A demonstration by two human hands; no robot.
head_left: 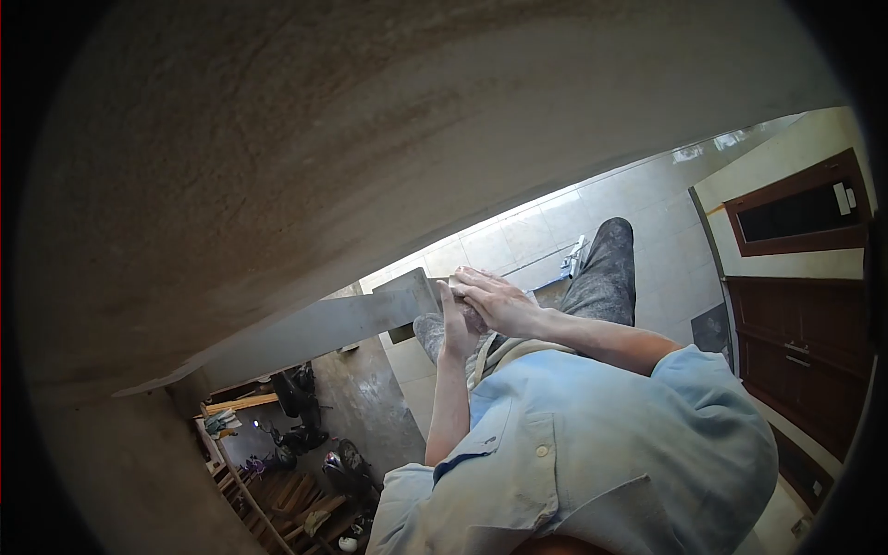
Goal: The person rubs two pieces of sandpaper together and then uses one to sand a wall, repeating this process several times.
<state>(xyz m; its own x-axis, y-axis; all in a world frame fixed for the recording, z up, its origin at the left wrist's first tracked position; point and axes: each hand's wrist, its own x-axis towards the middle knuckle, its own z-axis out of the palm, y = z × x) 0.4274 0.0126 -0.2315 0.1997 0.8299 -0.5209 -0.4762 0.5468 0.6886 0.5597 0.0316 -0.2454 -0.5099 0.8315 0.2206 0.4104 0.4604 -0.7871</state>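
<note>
Both hands are dusty with whitish powder and meet in front of the body. My left hand (460, 324) is upright, its thumb raised, with its fingers largely hidden behind the other hand. My right hand (497, 301) lies across it, fingers pressed together and bent over it. A small pale edge (453, 285) shows between them; what it belongs to cannot be made out. Just left of the hands is the end of a smooth grey beam (398, 307). Dusty dark trousers (603, 277) and a light blue shirt (638, 416) show below.
A large rough plastered surface (277, 166) fills the upper left. A metal tool with blue parts (573, 261) is beyond the hands, near the pale tiled floor (661, 240). Brown doors (795, 342) stand right. Motorbikes (347, 467) and stacked wood (287, 504) are low at left.
</note>
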